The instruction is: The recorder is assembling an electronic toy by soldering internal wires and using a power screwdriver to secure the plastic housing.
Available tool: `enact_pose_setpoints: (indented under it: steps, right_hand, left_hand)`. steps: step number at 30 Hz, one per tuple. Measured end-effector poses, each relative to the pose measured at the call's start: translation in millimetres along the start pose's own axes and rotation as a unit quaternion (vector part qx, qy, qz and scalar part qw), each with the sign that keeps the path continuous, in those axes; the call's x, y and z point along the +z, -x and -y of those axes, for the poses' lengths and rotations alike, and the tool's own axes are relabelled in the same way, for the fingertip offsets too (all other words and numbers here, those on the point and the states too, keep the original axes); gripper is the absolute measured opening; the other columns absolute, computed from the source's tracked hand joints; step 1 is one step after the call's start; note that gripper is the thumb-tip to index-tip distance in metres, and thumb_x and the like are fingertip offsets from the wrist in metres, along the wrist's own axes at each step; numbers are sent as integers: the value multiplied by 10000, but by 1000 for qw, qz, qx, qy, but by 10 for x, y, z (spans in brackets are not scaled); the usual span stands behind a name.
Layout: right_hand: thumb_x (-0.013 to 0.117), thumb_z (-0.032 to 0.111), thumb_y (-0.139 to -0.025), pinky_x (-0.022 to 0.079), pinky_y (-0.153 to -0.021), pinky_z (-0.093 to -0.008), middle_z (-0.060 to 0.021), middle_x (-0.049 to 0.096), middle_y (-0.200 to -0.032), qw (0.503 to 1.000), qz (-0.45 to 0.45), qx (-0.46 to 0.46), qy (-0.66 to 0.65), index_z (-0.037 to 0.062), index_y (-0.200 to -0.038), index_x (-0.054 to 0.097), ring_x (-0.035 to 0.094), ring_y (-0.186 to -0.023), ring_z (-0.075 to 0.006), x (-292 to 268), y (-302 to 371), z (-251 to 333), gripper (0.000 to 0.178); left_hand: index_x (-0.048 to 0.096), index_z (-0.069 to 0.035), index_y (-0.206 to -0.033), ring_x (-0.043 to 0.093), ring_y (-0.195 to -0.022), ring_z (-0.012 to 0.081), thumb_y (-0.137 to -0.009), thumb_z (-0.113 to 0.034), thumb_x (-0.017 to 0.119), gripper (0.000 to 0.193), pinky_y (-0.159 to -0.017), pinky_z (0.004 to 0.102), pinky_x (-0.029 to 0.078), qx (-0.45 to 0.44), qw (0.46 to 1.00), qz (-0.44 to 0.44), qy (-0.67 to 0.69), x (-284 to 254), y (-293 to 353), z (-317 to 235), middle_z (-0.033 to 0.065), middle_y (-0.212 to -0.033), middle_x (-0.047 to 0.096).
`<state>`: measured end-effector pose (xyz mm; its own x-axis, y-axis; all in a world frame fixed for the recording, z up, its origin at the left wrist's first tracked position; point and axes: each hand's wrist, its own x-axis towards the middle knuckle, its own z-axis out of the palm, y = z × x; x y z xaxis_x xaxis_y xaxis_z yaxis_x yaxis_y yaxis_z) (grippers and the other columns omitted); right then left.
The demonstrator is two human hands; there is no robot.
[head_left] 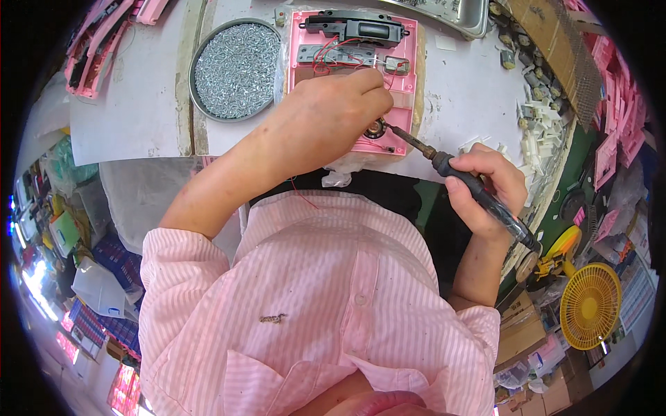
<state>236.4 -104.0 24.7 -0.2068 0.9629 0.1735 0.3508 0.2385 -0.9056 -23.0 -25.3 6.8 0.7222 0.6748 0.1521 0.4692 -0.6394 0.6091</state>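
A soldering iron [442, 163] with a dark handle is gripped in my right hand [510, 187]. Its tip points left and meets a small round speaker [375, 129], or comes very close to it. My left hand [340, 111] reaches over a pink plastic housing [409, 83], fingers bent and closed above the speaker; what they pinch is hidden. Inside the housing lie a black plastic part [354, 29], a grey strip [312, 54] with thin red wires, and a small metal motor [397, 66].
Left of the housing stands a round metal dish [195, 87] full of small screws. A metal tray [472, 21] sits at the far edge. White plastic bits [544, 135] and small motors [538, 76] are heaped at right, near a yellow fan [590, 305]. Pink parts [104, 45] pile far left.
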Motion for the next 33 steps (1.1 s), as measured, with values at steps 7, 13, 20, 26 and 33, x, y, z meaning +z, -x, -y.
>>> enact_pose_setpoints:
  steps: [7, 13, 20, 26, 33]
  right_hand:
    - [776, 60, -705, 332, -488, -253, -27, 580, -662, 1000, 0, 2, -8, 31, -908, 689, 477, -521, -113, 27, -24, -11, 223]
    - [778, 43, -729, 339, -501, -251, -43, 597, -676, 1000, -16, -9, -18, 6, -931, 682, 488, -537, -113, -52, 13, -12, 227]
    - [783, 48, -739, 336, -508, -257, -59, 604, -683, 998, -49, -17, -23, 0, -948, 668, 492, -546, -119, -117, 61, 18, 244]
    - [787, 73, -742, 320, -490, -259, -48, 588, -664, 999, -6, -20, -29, 13, -937, 673, 463, -527, -117, -104, 43, 23, 233]
    - [791, 89, -734, 317, -484, -267, -34, 570, -648, 1000, 3, -20, -17, 24, -922, 678, 456, -516, -126, -47, 19, 7, 229]
  left_hand:
    - [617, -51, -965, 642, -813, 295, -801, -20, 667, 174, -662, 384, 531, -1, 1000, 5, -2, -15, -5, -19, 79, -939, 579]
    - [612, -51, -957, 640, -807, 297, -809, -28, 668, 160, -657, 387, 526, 5, 1000, 5, 0, -14, -5, 1, 78, -929, 577]
    - [653, -60, -981, 652, -807, 285, -827, -43, 684, 158, -664, 388, 532, 28, 999, -8, 33, -47, 11, 41, 65, -946, 615]
    - [664, -67, -989, 658, -829, 275, -776, -54, 711, 219, -677, 371, 543, 49, 998, 23, -10, -73, 24, 44, 59, -959, 625]
    - [670, -78, -981, 665, -851, 233, -718, -30, 688, 268, -682, 361, 547, 75, 995, 37, -58, -84, 0, 36, 40, -952, 629]
